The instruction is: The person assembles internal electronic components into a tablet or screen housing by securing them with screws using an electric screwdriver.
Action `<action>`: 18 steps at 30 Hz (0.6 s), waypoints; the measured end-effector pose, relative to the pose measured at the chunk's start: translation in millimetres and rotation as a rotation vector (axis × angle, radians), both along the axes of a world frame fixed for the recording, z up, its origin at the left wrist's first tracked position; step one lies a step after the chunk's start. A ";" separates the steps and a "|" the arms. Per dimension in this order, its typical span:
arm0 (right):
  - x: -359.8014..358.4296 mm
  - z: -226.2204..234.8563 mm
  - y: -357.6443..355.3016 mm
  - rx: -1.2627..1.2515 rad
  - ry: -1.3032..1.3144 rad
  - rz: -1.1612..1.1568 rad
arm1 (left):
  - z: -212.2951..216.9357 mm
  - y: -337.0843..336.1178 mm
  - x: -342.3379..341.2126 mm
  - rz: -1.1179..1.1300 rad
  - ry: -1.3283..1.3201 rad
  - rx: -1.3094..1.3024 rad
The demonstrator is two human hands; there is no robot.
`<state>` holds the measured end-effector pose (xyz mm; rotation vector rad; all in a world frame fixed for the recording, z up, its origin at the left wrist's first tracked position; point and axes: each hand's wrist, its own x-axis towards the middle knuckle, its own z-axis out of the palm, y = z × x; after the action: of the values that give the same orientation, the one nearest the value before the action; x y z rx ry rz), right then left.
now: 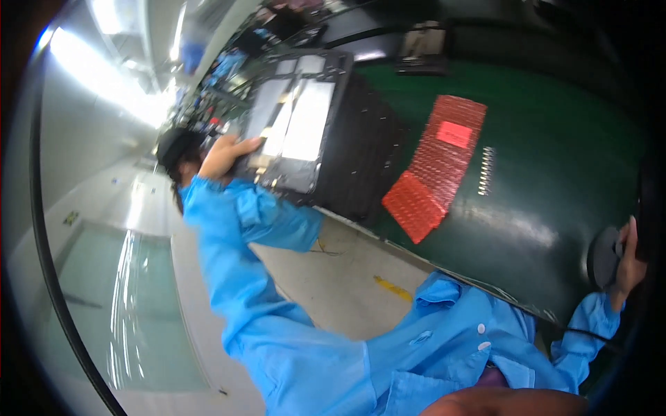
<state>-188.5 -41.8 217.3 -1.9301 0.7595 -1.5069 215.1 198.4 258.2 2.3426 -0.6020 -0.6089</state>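
Note:
On the left, a tall stack of black trays [361,149] stands at the edge of the green-topped table [555,145]. Flat white and silver pieces [309,118] lie in the top tray, with small gold-coloured bits among them. My left hand [225,154] grips the near-left edge of that tray, its thumb over the rim and its other fingers partly hidden. Far to the right, my right hand [630,263] is closed by a dark round disc [603,258] and a dark upright shape at the picture's edge. What it holds is too dark to make out.
A red bubble-wrap pouch [444,163] with a pink label lies mid-table, beside a short row of small shiny metal parts [485,170]. Farther back sits a dark tray [422,52]. Behind my left arm, another person's dark-capped head [179,152] shows.

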 end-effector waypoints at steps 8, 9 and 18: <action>-136.3 -161.6 -93.3 -0.055 -0.089 0.031 | -17.7 -21.1 -115.8 -0.176 0.079 -0.450; -147.8 -161.9 -93.9 0.054 -0.156 0.027 | -51.1 -19.7 -113.7 0.050 -0.063 -0.624; -154.2 -186.9 -113.2 0.216 -0.338 0.045 | -250.5 -175.7 -305.4 -0.330 0.757 -0.537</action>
<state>-342.7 -155.0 30.4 -1.4768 0.6895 -1.5972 -90.3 22.8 7.7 1.3747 -0.6768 -1.2245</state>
